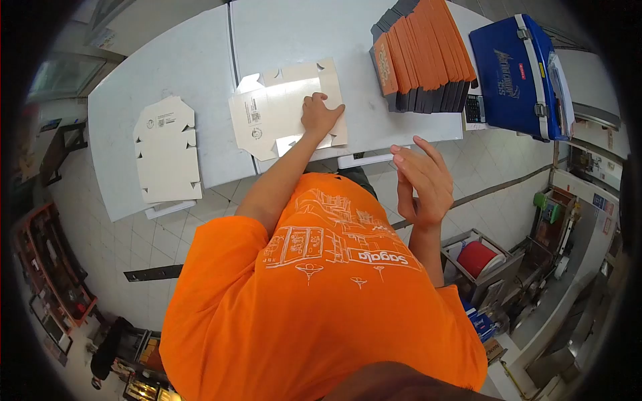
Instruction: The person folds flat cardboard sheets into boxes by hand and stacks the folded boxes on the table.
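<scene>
A cream cardboard box blank point(281, 107) with small dark print and cut notches lies flat on the table in front of me. My left hand point(321, 117) presses down on its right part, fingers curled against the card and thumb out to the side. Whether more blanks lie beneath it, I cannot tell. Off the table's front edge, my right hand point(424, 177) is raised in the air, open, with its fingers stretched and nothing in them. Further left, another box blank point(167, 150) of similar print lies flat near the table's edge.
A tall pile of orange and dark folded boxes point(424, 60) stands at the back right of the white table point(207, 134). Beside it are a blue case point(511, 73) with white straps and a calculator point(473, 107). A red spool-like object point(478, 257) sits lower right.
</scene>
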The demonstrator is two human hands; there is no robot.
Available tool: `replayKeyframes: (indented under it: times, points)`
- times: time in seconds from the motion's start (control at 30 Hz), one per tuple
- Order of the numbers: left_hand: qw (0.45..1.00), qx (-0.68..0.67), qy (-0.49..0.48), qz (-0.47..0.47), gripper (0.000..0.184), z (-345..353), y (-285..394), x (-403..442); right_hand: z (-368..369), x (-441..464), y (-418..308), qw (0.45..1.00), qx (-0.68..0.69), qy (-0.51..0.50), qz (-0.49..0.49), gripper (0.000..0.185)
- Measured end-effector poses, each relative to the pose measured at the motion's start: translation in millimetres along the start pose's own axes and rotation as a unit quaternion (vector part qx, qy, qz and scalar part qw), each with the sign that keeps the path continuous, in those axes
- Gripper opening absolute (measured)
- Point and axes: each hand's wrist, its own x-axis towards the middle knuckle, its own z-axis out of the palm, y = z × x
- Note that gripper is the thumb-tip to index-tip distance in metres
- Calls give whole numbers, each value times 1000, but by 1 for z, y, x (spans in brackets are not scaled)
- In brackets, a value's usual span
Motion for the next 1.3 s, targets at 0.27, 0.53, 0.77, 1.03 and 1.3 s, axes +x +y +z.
replayKeyframes:
  times: [0.27,0.53,0.77,1.03,1.3]
  points:
    - [998,39,-8,48,92,-10,5,11,-10,-5,16,999,6,-39,0,31]
    - [986,84,128,61,96,9,27,55,-20,-5,33,997,19,-81,1,29]
    - [978,57,178,96,90,16,21,48,-23,-8,51,996,29,-83,9,29]
    - [965,-115,184,149,27,3,-6,62,-18,-4,61,994,51,-92,15,29]
    - [906,-213,165,327,16,-114,46,-10,40,6,62,952,184,-25,244,50]
